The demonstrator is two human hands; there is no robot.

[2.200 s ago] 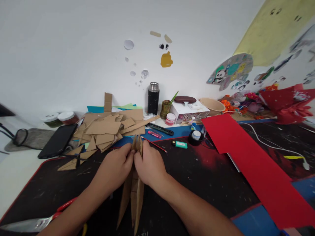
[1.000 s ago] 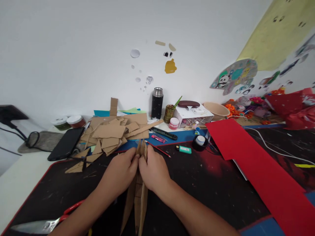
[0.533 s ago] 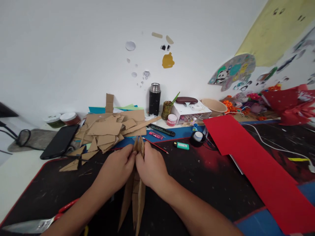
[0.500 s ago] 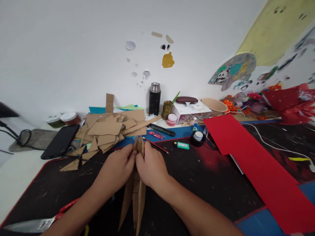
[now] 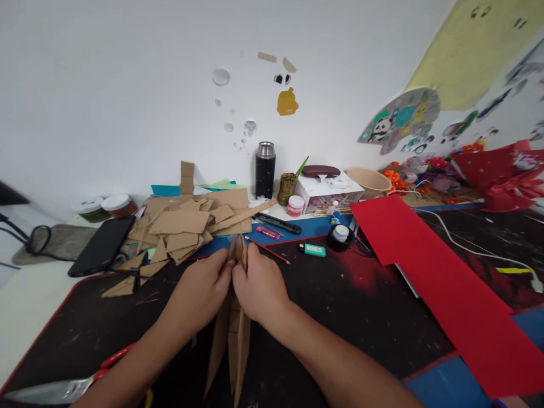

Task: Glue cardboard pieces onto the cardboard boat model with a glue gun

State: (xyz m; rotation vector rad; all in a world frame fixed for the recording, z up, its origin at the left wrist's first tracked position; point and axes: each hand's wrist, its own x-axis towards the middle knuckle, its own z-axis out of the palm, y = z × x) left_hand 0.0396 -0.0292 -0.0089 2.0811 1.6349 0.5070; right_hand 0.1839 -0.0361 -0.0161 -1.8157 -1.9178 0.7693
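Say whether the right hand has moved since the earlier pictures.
No: judged against the bottle, the right hand shows no clear shift in any direction, staying closed on the held cardboard.

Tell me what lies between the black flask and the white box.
In the head view, a greenish-brown cup stands between the flask and the box, with a pink jar beside it, nearer the camera.

Both hands (image 5: 260,285) and both visible forearms (image 5: 325,348) are bare.

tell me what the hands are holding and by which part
The left hand and right hand both grip the folded cardboard, near its far end.
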